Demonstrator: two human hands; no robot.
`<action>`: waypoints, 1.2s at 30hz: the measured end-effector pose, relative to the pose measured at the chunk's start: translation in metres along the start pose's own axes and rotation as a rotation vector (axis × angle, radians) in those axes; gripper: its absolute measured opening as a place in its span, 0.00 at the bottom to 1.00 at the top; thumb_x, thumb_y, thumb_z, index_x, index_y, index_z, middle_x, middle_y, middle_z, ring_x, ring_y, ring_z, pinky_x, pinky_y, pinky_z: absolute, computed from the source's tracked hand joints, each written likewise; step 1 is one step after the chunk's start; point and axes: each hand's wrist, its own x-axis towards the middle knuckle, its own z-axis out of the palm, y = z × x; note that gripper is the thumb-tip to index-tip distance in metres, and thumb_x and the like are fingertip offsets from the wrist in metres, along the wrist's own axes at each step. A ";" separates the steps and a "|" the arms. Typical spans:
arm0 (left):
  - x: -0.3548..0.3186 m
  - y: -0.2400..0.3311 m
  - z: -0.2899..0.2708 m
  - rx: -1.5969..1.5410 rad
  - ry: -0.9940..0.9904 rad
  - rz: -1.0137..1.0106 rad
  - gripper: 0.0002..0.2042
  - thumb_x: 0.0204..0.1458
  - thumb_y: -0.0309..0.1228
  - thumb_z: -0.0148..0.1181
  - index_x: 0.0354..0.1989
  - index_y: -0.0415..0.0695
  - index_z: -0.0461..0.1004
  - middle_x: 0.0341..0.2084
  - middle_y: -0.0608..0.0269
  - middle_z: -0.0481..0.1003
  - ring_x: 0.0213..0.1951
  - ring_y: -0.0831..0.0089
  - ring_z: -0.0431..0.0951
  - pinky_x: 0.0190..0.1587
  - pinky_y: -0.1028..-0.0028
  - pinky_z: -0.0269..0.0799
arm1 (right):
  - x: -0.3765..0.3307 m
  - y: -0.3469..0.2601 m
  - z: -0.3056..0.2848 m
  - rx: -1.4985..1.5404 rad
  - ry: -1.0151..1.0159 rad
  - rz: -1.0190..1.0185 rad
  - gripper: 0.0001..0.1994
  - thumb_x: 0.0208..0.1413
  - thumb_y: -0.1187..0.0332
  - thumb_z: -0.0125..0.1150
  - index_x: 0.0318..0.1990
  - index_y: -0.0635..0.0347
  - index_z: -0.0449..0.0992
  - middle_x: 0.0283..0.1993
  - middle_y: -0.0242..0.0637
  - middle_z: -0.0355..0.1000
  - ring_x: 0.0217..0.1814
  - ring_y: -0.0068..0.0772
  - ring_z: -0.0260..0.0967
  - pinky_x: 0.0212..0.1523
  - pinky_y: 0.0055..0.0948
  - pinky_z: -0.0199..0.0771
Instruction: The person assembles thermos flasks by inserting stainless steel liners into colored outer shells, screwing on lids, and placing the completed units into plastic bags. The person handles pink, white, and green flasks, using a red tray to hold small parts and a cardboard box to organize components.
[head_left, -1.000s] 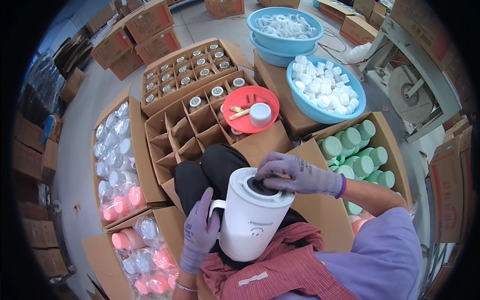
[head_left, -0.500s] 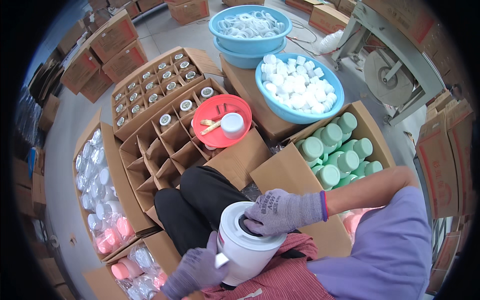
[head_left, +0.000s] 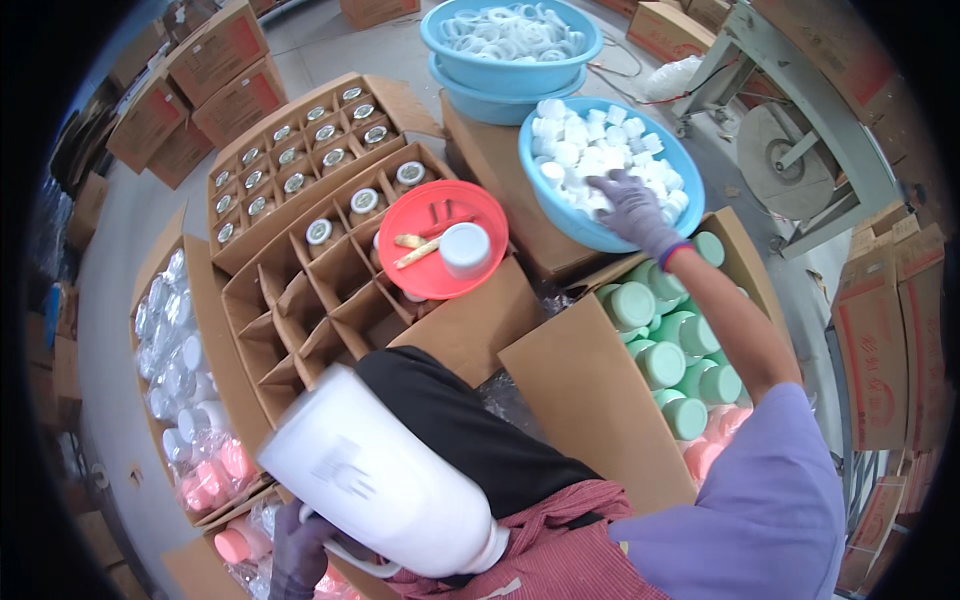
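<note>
My left hand (head_left: 298, 548), in a purple glove, grips the handle of a big white plastic jug (head_left: 375, 477) that lies tilted over my lap, its base toward the upper left. My right hand (head_left: 632, 207), also gloved, reaches forward into a blue basin (head_left: 683, 172) full of small white caps (head_left: 590, 158), fingers resting on them. Whether it has picked one up I cannot tell.
A red dish (head_left: 437, 208) holding a white cup and sticks sits on a divided carton (head_left: 300, 300). Another carton (head_left: 300, 150) holds capped jars. A box of green lids (head_left: 670, 350) is at right. Stacked blue basins (head_left: 510, 45) hold white rings. Bagged bottles (head_left: 185, 400) lie at left.
My right hand left the jug's mouth and reached out into the blue basin of caps. The jug tipped down to the left, held by my left hand alone.
</note>
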 end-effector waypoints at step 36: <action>0.060 -0.078 0.006 -1.372 0.135 0.515 0.06 0.56 0.26 0.50 0.39 0.41 0.74 0.37 0.59 0.77 0.39 0.63 0.80 0.45 0.62 0.82 | 0.010 -0.209 0.032 0.964 -0.018 -0.241 0.45 0.44 0.55 0.74 0.70 0.50 0.58 0.63 0.53 0.60 0.63 0.54 0.62 0.65 0.46 0.63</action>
